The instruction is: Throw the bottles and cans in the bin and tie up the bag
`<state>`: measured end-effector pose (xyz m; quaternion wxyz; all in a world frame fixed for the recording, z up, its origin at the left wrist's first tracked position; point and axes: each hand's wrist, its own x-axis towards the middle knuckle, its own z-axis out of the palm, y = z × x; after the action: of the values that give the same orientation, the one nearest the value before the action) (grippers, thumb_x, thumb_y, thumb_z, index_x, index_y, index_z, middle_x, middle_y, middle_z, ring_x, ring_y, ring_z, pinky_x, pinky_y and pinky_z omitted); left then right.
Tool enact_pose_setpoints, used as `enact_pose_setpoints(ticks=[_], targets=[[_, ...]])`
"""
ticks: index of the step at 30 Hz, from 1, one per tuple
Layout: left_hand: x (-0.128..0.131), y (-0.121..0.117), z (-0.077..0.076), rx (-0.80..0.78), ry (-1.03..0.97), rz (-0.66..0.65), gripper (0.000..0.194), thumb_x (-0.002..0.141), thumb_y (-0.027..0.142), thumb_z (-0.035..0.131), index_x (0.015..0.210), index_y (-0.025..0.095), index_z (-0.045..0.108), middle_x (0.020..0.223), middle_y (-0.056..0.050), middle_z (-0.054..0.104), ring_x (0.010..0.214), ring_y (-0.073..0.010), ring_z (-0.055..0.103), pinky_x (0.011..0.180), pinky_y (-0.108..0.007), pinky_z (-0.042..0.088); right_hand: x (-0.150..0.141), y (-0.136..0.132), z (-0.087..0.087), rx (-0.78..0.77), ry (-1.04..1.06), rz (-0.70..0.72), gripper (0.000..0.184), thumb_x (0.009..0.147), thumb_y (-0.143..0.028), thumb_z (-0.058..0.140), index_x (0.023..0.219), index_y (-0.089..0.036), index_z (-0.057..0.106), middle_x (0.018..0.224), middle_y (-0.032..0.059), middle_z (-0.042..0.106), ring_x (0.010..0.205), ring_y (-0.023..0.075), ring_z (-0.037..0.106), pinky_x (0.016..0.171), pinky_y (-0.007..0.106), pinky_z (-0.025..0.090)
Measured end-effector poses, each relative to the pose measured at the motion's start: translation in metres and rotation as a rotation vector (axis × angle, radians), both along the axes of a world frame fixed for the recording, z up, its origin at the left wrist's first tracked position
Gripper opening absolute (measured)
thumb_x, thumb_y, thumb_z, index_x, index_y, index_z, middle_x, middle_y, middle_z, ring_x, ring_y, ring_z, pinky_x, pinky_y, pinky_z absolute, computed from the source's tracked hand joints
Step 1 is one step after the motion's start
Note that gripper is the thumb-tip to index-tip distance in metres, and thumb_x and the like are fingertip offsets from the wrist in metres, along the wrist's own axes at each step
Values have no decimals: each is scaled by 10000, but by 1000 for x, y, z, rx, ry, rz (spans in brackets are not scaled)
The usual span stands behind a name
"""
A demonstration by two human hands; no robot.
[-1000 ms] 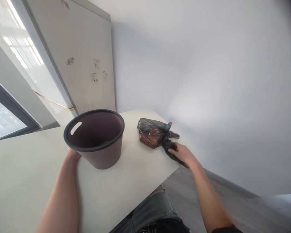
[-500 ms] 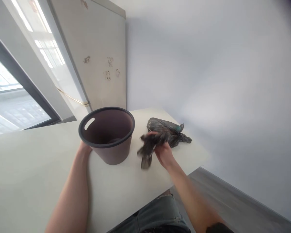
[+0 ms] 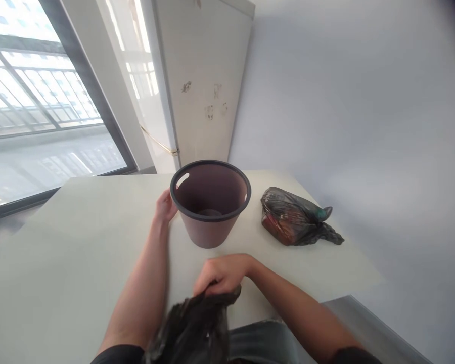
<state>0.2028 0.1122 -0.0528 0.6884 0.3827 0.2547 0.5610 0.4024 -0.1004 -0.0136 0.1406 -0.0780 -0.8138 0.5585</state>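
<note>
A brown plastic bin (image 3: 208,230) with a dark rim and cut-out handles stands upright on the table. My left hand (image 3: 165,206) grips its left side just below the rim, the fingertips partly hidden behind it. In front of the bin, nearer my body, my right hand (image 3: 222,275) is closed around the top of a black plastic bag (image 3: 197,328). The bag hangs down over the table's near edge, and its lower end runs out of view.
A filled, knotted black plastic bag (image 3: 291,217) lies right of the bin, with reddish contents showing through. The white table (image 3: 91,263) meets a plain wall (image 3: 345,126) on the right. Behind stands a white refrigerator (image 3: 205,65); a window (image 3: 34,101) is at left.
My right hand has brought the crumpled black bag from beside the filled bag towards my body, and it now hangs down. My left hand stays at the bin. The view has shifted left.
</note>
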Motion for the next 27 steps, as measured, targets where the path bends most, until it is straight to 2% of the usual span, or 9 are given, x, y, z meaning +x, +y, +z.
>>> enact_pose_setpoints(ticks=[3, 8, 11, 15, 18, 20, 23, 25, 27], targets=[[10, -6, 0, 45, -32, -103, 249, 850, 357, 782, 1013, 169, 772, 992, -64, 805, 939, -249, 729, 864, -355, 596, -11, 24, -5, -26, 8, -137, 420, 1054, -480, 525, 1097, -107, 713, 1021, 109, 744, 899, 195, 677, 848, 254, 517], [20, -12, -5, 111, 51, -296, 376, 937, 467, 726, 1095, 128, 769, 1106, -101, 799, 1129, -307, 692, 962, -380, 550, 2, 50, -15, -166, 107, -493, 390, 1008, -505, 606, 943, -133, 701, 861, 41, 667, 821, 180, 607, 774, 271, 497], [21, -15, -5, 183, 97, -325, 441, 970, 468, 709, 1288, 162, 724, 1317, -95, 743, 1248, -288, 645, 1041, -366, 494, 9, 57, -29, -238, 233, -680, 420, 954, -567, 676, 965, -148, 708, 905, 50, 687, 853, 196, 637, 802, 294, 515], [20, -13, -4, 214, 152, -341, 694, 867, 451, 835, 1477, 200, 620, 1484, -122, 644, 1377, -346, 564, 1085, -390, 461, 16, 72, -51, -302, 444, -915, 458, 860, -570, 797, 1078, -178, 704, 981, 61, 732, 924, 211, 679, 886, 325, 546], [18, -9, -7, 255, 234, -277, 629, 796, 443, 894, 1336, 176, 713, 1387, -148, 683, 1310, -331, 593, 1000, -355, 487, 18, 82, -62, -385, 549, -1020, 545, 751, -479, 910, 1171, -224, 674, 1015, 53, 751, 966, 225, 691, 907, 347, 571], [15, -6, -10, 276, 265, -272, 495, 783, 496, 894, 1109, 144, 774, 1164, -142, 732, 1084, -264, 662, 881, -317, 500, 18, 85, -65, -431, 547, -1023, 531, 704, -413, 943, 1131, -225, 688, 1007, 52, 760, 982, 235, 695, 911, 357, 580], [11, -9, -12, 251, 222, -466, 650, 673, 670, 909, 991, 123, 758, 916, -111, 707, 805, -202, 647, 756, -316, 511, 18, 85, -66, -432, 468, -958, 379, 760, -403, 898, 1020, -182, 733, 974, 61, 769, 964, 237, 699, 910, 362, 573], [11, -14, -11, 196, 221, -638, 807, 551, 714, 946, 1069, 125, 755, 940, -128, 721, 811, -231, 678, 742, -337, 543, 18, 85, -67, -413, 429, -959, 332, 818, -432, 846, 993, -165, 753, 950, 55, 773, 930, 227, 696, 891, 353, 562], [12, -19, -10, 145, 267, -747, 840, 512, 621, 1003, 1143, 128, 751, 998, -149, 743, 848, -269, 717, 740, -356, 571, 18, 86, -69, -394, 423, -1001, 340, 850, -475, 808, 962, -158, 759, 920, 45, 773, 882, 212, 691, 862, 338, 555]])
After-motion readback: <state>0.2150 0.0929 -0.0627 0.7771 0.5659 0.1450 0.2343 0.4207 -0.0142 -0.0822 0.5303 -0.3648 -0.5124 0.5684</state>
